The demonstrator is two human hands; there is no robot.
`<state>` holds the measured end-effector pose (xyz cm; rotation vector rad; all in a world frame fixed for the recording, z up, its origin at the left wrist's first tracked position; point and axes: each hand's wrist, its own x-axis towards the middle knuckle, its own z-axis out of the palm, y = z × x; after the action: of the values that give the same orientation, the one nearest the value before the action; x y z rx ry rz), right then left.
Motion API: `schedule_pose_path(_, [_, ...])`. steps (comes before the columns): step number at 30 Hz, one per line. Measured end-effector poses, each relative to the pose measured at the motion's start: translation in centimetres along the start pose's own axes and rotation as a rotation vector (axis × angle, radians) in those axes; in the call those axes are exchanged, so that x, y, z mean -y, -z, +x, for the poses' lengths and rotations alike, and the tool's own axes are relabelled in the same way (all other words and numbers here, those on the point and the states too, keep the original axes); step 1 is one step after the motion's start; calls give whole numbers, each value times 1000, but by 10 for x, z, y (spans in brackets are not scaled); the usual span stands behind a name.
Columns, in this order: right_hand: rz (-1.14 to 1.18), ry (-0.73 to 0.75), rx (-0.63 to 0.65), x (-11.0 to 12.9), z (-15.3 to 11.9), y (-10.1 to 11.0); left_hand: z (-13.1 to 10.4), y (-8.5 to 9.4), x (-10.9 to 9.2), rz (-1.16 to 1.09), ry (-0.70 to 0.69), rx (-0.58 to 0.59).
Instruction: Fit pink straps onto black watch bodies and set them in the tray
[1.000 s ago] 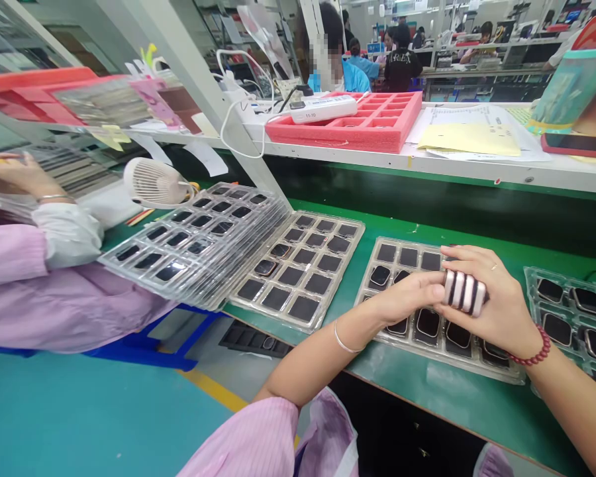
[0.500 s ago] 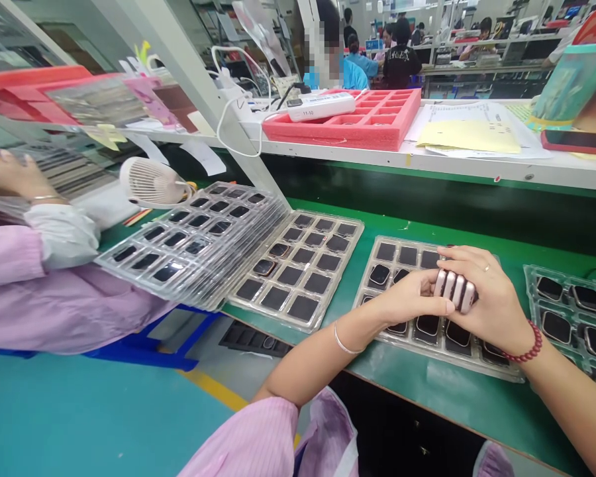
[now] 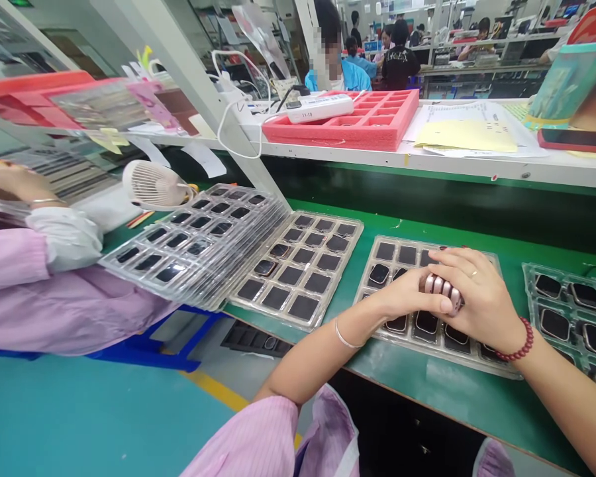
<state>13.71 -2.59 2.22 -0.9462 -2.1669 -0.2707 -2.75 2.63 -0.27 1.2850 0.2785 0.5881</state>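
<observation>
Several pink metal watch cases are held side by side in a short row between my two hands. My left hand is wrapped round them from the left, its thumb along their lower side. My right hand covers them from the right, fingers laid over the top and pressed against my left hand. Both hands are above a clear tray of dark-screened watch pieces, which they partly hide. Another clear tray with dark square pieces lies to the left on the green bench.
A slanting stack of clear trays and a white fan are at the left, near another person's hand. A third watch tray lies right. The shelf holds a pink foam tray.
Both hands have shifted slightly left with the watch cases, and my right hand covers more of them. The other person's hand at the far left has moved a little.
</observation>
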Motion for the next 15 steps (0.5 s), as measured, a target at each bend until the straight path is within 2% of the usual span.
schedule_pose_path(3, [-35, 26, 7, 2, -2, -2, -2, -1, 1, 126, 10, -38])
schedule_pose_path(5, [-59, -1, -10, 2, -3, -2, -5, -4, 0, 255, -50, -99])
schedule_pose_path(7, [-92, -58, -41, -1, -4, -2, -8, -7, -1, 466, -199, -160])
schedule_pose_path(11, [-137, -166, -85, -7, -5, -2, -9, -11, -1, 915, -631, -224])
schedule_pose_path(13, [-135, -210, -85, -9, -5, -1, -9, -12, 0, 1007, -760, -230])
schedule_pose_path(15, [-128, -244, -85, -9, -5, 0, -8, -12, 0, 1041, -816, -225])
